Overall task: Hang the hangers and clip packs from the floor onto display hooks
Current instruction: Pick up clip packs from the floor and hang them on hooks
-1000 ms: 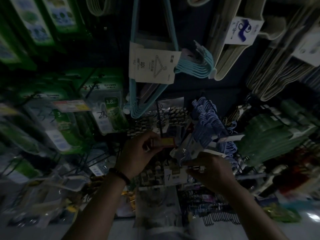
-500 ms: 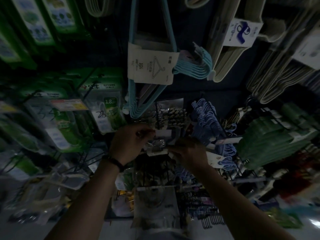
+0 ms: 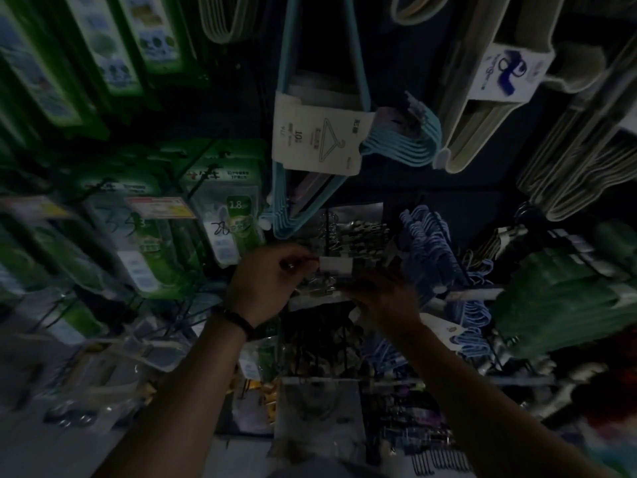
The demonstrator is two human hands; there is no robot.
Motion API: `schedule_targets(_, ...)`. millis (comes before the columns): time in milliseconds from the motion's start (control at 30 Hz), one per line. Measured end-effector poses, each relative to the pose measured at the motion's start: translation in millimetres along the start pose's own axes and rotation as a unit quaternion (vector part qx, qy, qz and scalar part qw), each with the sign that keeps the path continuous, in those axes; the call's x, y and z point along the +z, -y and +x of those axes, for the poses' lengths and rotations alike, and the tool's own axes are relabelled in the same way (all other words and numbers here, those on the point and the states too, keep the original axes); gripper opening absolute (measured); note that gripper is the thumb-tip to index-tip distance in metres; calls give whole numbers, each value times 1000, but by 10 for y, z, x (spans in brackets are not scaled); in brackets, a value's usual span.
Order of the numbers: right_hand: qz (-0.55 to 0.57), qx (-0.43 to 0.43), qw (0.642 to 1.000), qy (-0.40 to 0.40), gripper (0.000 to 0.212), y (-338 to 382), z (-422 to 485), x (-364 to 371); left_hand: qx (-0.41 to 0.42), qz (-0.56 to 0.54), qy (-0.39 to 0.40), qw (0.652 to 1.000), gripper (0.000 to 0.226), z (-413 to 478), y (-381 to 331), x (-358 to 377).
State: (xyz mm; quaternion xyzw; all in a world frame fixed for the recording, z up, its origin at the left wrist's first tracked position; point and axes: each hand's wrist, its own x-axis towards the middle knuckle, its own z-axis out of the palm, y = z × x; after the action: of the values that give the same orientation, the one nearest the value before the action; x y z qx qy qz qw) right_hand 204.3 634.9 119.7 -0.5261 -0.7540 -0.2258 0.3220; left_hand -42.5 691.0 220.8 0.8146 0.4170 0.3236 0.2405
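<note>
Because the clip pack (image 3: 315, 286) has to slide onto the thin dark hook (image 3: 327, 227), I hold it up close, just under the hook's tip. My left hand (image 3: 267, 282) pinches the white tag (image 3: 336, 266) there, I think to keep the hook steady. My right hand (image 3: 382, 300) grips the pack's other side to aim it. Blue hangers (image 3: 403, 146) hang above.

— What does the left hand (image 3: 265, 288) pinch?
— Too dark to tell: the pack (image 3: 319, 286) or the white tag (image 3: 336, 264) just beside it.
— And the right hand (image 3: 382, 301)?
— Its fingertips are lost in the dark where they meet the pack.
— The rest?
— The green packs (image 3: 148, 246) on the left are smeared, their print unreadable. The teal hangers (image 3: 324, 63) run off the top edge. Both forearms are cut by the bottom edge.
</note>
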Motion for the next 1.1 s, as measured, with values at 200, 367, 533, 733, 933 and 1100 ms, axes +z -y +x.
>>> schedule_targets(200,2,-28,1000,-11,49,-19,10,50,-6,-8,7,1000,6,-32,-6,7)
schedule_targets(367,-19,40,992,118,21,-153,89,136,-10,-21,2,1000,7,-62,-25,36)
schedule_targets(533,-17,116,976,185,11,-272,422,140,-17,-23,5,1000,10,-92,-61,21)
schedule_targets(733,112,227,925,282,24,-397,500,343,-25,-22,-2,999,9,-166,-49,118)
schedule_targets(933,8,216,967,135,45,-342,141,412,-30,33,-24,999,17,-416,-38,231)
schedule_targets(1100,118,223,966,55,30,188,-340,267,-163,52,-33,985,40,-1074,130,412)
